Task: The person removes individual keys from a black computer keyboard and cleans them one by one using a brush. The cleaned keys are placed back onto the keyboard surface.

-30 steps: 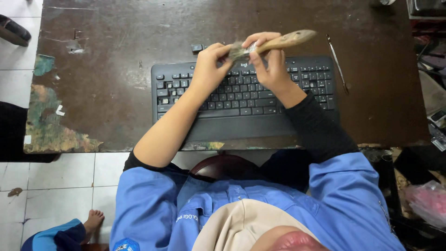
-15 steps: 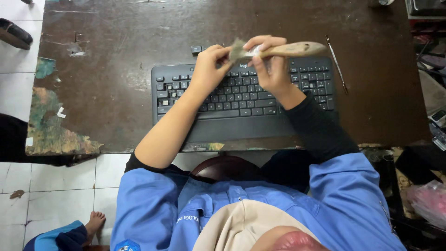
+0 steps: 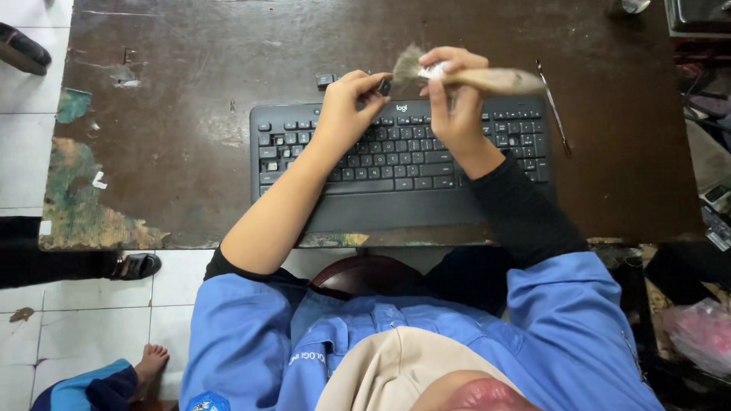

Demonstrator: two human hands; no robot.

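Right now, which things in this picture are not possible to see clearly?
Head view only:
- Small dark piece pinched in the left hand: too small to identify.
- Brush handle middle: covered by the right hand.
- Keyboard centre keys: hidden under both hands.
- Thin metal tool: too slim to name.

Low at your right, beside the brown surface (image 3: 190, 114), you have a crumpled pink plastic bag (image 3: 697, 331); no screens or signs.
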